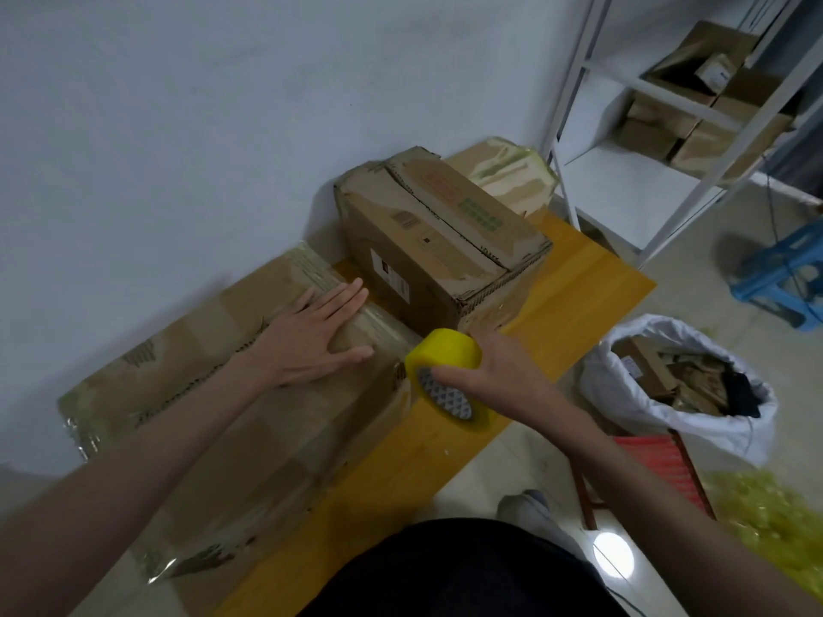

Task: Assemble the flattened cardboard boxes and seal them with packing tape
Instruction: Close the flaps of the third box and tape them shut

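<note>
Here the taping step looks to be in hand. The desk (592,278), with its yellow top, carries everything, and I place the rest by the large box (249,420) lying along its wall side. That box is the biggest thing on the desk; it is already closed up, and glossy tape shows at its ends and across the end towards the smaller box. The smaller box (436,247) stands just beyond that end of the large box, its top flaps folded down with the seam between them visible; whether that seam is taped I cannot tell. A third, tape-wrapped box (507,171) sits farther on, past the smaller one.

The left hand (311,336) lies flat on the large box's top near that far end, fingers straight and spread, pressing down and gripping nothing. The right hand (499,371) is just off the same end of the large box, on the desk-edge side, its grip closed round 1 yellow roll of packing tape (445,371), fingers wrapped over the rim.

My judgement: a strip is being laid over this end of the large box, with the flat palm smoothing it. The next move calls for keeping the tape taut, drawing the roll down over the edge, then tearing it off, since no cutter is in view.
</note>
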`<act>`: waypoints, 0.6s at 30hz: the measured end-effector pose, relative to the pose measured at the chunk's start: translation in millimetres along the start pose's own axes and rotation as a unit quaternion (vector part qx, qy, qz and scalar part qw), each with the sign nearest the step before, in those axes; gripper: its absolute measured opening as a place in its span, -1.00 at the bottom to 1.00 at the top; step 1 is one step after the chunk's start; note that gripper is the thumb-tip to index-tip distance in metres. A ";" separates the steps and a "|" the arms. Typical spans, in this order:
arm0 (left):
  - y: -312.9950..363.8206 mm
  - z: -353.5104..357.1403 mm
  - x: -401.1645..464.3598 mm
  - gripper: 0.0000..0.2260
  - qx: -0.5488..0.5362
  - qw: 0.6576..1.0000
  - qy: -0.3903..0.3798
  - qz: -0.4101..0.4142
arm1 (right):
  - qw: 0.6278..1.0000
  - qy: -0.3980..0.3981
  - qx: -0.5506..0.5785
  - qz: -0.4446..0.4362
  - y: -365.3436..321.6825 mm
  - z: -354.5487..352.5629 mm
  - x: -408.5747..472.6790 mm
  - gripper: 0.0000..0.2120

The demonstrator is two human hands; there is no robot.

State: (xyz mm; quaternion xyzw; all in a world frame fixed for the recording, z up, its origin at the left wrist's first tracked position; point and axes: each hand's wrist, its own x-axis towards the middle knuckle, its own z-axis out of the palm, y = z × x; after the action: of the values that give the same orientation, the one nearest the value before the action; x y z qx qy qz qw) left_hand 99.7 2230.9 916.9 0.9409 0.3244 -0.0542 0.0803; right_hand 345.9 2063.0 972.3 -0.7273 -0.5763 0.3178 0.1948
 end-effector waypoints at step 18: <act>-2.3 -0.1 1.6 -0.41 0.006 1.000 -0.024 -0.018 | 0.965 -0.236 0.113 0.022 42.3 15.3 25.1 -0.35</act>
State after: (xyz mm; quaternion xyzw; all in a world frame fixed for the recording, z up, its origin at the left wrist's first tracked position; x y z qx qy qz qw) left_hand 99.5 2233.7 916.5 0.9340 0.3385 -0.0798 0.0819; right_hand 368.9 2074.9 927.7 -0.6173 -0.5503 0.5478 0.1267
